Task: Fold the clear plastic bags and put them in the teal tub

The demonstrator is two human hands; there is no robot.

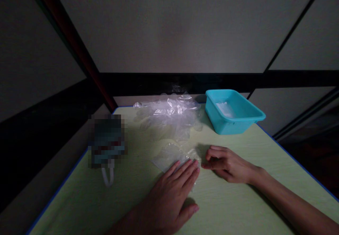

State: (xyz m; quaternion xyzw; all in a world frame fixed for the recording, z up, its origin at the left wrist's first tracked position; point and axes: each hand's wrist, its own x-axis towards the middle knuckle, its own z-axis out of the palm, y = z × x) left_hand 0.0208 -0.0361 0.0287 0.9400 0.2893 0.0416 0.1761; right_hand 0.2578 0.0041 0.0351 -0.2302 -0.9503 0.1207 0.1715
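Note:
My left hand (173, 189) lies flat, fingers stretched out, on a clear plastic glove (169, 155) spread on the table. The glove is thin and wrinkled, and my fingers cover part of it. Just right of its edge is my right hand (225, 164), with its fingers loosely curled and a small gap between the fingertips. Nothing shows in that hand. Farther back, a loose pile of clear plastic gloves (172, 113) catches the light, with rounded finger ends showing at its edges.
At the back right of the pale green table (238, 206) stands a turquoise plastic basin (230, 127), with something whitish on its bottom. A blurred-out dark object (107, 141) with a white loop (107, 176) is on the left. A panelled wall (180, 33) rises behind the table.

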